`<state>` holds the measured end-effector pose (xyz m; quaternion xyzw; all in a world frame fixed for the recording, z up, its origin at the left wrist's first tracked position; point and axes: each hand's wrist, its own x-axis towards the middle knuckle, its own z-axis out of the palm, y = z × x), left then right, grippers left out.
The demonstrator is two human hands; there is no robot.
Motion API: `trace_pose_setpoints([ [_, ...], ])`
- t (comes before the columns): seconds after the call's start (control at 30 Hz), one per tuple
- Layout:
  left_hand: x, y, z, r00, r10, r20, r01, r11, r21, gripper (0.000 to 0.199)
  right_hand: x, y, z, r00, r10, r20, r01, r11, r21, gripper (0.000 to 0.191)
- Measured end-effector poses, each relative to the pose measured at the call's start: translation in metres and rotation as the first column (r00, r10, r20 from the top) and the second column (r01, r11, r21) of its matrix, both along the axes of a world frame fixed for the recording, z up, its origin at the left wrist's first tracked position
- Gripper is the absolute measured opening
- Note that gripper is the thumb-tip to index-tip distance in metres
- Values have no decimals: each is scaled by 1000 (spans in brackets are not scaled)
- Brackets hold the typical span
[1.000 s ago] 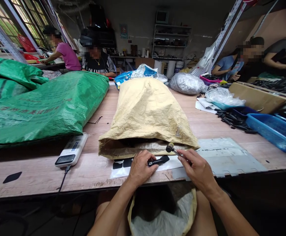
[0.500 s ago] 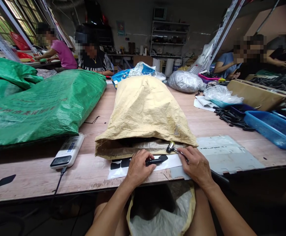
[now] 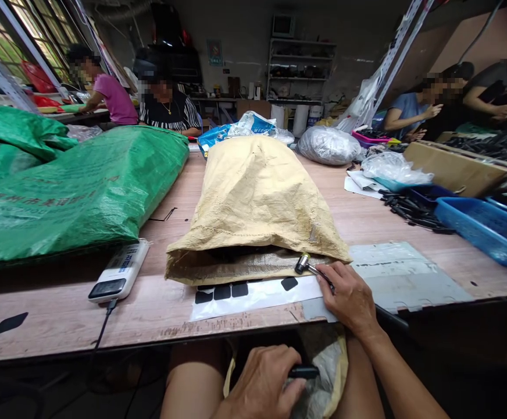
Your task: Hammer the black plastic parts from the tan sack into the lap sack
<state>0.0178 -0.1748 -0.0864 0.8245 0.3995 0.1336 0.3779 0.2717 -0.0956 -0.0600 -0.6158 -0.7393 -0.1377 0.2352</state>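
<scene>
My left hand point(image 3: 271, 378) is below the table edge, closed around a black cylindrical piece point(image 3: 303, 372), over the mouth of an open sack point(image 3: 334, 378) between my legs. My right hand point(image 3: 348, 294) rests at the table's front edge, wrapped round the handle of a small hammer point(image 3: 303, 265). The hammer's head lies by the lip of a cream woven sack point(image 3: 266, 198), whose mouth opens toward me. In front of that sack lies a white sheet point(image 3: 262, 297) with black rounded-square patches point(image 3: 239, 289) on it.
A green sack point(image 3: 105, 186) and a white power bank point(image 3: 120, 273) with a cable are on the left. On the right are a grey board point(image 3: 402, 273), black parts point(image 3: 414, 212) and a blue tray point(image 3: 484, 227). Several people sit farther back.
My left hand has moved down from the white sheet to the lower sack, carrying the black piece. My right hand and the hammer have hardly moved.
</scene>
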Motion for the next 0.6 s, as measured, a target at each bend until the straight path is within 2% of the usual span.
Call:
trace_pose_setpoints([
  [0.1, -2, -3, -40, 959, 120, -257, -150, 984, -100, 27, -1, 0, 1, 1000, -5, -1, 5, 1000, 0, 24],
  [0.17, -6, -2, -60, 914, 142, -381, -202, 972, -123, 33, -2, 0, 1, 1000, -9, -2, 9, 1000, 8, 23],
  [0.23, -9, -3, -68, 897, 122, -426, -197, 971, -136, 38, -2, -1, 2, 1000, -12, -3, 12, 1000, 18, 23],
  [0.27, -9, -4, -66, 895, 111, -432, -186, 973, -136, 41, -2, -1, 1, 1000, -13, -4, 13, 1000, 20, 22],
  [0.3, -9, -5, -60, 898, 93, -430, -168, 976, -138, 41, -2, -1, 1, 1000, -14, -5, 14, 1000, 21, 22],
  [0.37, -5, -5, -36, 923, 48, -381, -118, 980, -163, 36, -2, -1, 1, 1000, -9, -5, 9, 1000, 19, 23],
  [0.47, 2, 12, 17, 987, 26, -159, -56, 981, -187, 20, -2, -1, 1, 1000, -5, -1, 5, 1000, 22, 22],
  [0.53, 6, 38, 49, 992, 120, -25, -122, 988, -93, 21, -2, 0, 1, 1000, -6, -2, 6, 1000, 27, 22],
  [0.57, 8, 55, 62, 978, 208, 19, -208, 978, -1, 23, -1, 0, 1, 1000, -6, -4, 6, 1000, 29, 22],
  [0.6, 9, 74, 71, 950, 309, 40, -312, 945, 100, 22, -1, 0, 0, 1000, -6, -7, 6, 1000, 29, 22],
])
